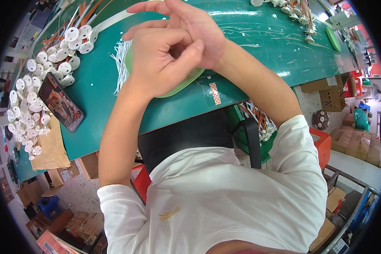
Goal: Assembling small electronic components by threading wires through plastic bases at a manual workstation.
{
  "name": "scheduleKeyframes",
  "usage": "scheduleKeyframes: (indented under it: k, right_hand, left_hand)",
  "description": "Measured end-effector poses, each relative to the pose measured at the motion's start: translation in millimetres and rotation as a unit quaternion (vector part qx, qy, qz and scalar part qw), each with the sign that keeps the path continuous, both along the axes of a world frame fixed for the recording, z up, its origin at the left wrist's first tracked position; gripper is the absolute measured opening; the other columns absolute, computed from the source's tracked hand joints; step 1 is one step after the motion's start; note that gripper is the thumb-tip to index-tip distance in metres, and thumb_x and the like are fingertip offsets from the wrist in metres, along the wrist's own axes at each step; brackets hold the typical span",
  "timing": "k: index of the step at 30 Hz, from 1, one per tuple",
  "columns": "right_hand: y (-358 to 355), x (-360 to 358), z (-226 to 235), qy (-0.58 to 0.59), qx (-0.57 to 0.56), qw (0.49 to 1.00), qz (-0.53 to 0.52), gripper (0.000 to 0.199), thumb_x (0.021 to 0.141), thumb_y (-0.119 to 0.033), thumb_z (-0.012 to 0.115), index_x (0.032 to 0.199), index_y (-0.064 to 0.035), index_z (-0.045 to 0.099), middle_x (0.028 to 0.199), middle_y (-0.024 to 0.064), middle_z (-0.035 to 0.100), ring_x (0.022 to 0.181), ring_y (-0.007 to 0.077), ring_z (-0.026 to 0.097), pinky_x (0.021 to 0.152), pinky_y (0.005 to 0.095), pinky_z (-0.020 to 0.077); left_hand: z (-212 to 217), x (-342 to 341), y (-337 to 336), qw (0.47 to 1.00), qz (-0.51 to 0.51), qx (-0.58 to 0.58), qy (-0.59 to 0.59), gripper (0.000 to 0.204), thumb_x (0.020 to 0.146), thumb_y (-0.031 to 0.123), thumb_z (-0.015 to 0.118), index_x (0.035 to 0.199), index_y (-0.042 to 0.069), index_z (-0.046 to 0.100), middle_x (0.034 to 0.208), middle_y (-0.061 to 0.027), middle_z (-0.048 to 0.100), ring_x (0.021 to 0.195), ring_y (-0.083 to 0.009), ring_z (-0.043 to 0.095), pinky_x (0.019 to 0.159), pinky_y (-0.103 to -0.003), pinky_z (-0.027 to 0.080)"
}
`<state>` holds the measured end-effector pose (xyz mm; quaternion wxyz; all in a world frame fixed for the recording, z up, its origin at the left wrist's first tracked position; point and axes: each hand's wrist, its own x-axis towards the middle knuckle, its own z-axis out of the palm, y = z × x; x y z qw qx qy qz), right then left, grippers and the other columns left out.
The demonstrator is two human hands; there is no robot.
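My left hand point(158, 65) is closed, its thumb and index finger bent into a ring against the palm of my right hand. What they pinch, if anything, is hidden. Behind it, my right hand point(203, 31) is open, palm showing and fingers stretched to the left. Both hands are over a light green plate or tray point(180, 89), which they largely cover. A bundle of thin white strips point(121, 63) lies beside its left edge.
Many round white pieces point(64, 67) with orange and white strips pile up on the left of the green table point(95, 122). A phone point(61, 101) leans there beside cardboard point(55, 148). More white pieces point(302, 19) lie far right. A green bin point(264, 148) stands under the table edge.
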<state>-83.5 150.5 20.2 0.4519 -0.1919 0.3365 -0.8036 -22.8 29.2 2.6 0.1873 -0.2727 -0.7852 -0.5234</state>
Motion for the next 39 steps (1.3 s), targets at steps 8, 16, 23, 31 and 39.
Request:
scheduleKeyframes:
  k: [8, 16, 23, 31, 39]
  right_hand:
    - [-0.5, 2.3, 6.6, 0.018, 0.021, 1.0, 0.008, 0.062, 0.107, -0.055, 0.025, 0.145, -0.0084, 0.038, 0.123, 0.0218, 0.061, 0.107, 0.026, 0.062, 0.096, 0.0397, 0.0494]
    - [-3.6, 5.2, 9.7, 0.002, 0.05, 0.999, -0.005, 0.062, 0.107, -0.055, 0.026, 0.142, -0.0072, 0.042, 0.118, 0.0213, 0.065, 0.102, 0.0254, 0.065, 0.094, 0.0379, 0.0508]
    - [-2.5, 3.6, 4.6, -0.007, 0.03, 1.0, 0.002, 0.061, 0.107, -0.055, 0.027, 0.14, -0.0073, 0.043, 0.117, 0.0212, 0.065, 0.101, 0.0251, 0.066, 0.091, 0.0372, 0.0521]
    - [-2.1, 5.0, 6.5, 0.005, 0.038, 0.999, -0.01, 0.062, 0.106, -0.056, 0.027, 0.139, -0.007, 0.045, 0.113, 0.0194, 0.067, 0.098, 0.024, 0.066, 0.089, 0.0368, 0.0528]
    - [-3.6, 6.0, 1.9, 0.013, 0.061, 0.997, -0.048, 0.062, 0.106, -0.056, 0.027, 0.137, -0.0059, 0.047, 0.109, 0.0175, 0.067, 0.096, 0.0234, 0.066, 0.089, 0.0376, 0.0526]
  left_hand:
    - [-5.4, -4.0, 8.7, 0.997, 0.046, 0.037, 0.055, 0.01, 0.068, 0.011, 0.067, 0.061, 0.004, 0.064, 0.052, -0.0048, 0.059, 0.049, -0.0174, 0.054, 0.061, -0.032, 0.045]
    - [5.4, 8.2, 7.9, 0.995, 0.079, -0.046, 0.029, 0.016, 0.067, 0.007, 0.074, 0.066, -0.002, 0.061, 0.061, -0.0037, 0.059, 0.053, -0.0087, 0.058, 0.049, -0.02, 0.045]
    - [6.5, 8.8, 10.3, 0.999, 0.035, -0.025, 0.032, 0.015, 0.065, 0.008, 0.075, 0.064, 0.0, 0.061, 0.056, -0.0015, 0.057, 0.051, -0.0079, 0.057, 0.048, -0.019, 0.044]
    - [6.4, 9.4, 12.5, 0.993, 0.079, -0.062, 0.064, 0.018, 0.063, 0.012, 0.076, 0.062, 0.003, 0.061, 0.055, 0.0001, 0.057, 0.048, -0.0089, 0.054, 0.047, -0.019, 0.042]
    - [11.2, 1.6, 5.8, 0.975, 0.06, -0.105, 0.187, 0.018, 0.063, 0.014, 0.072, 0.061, 0.002, 0.06, 0.054, -0.0033, 0.057, 0.05, -0.0132, 0.056, 0.051, -0.023, 0.043]
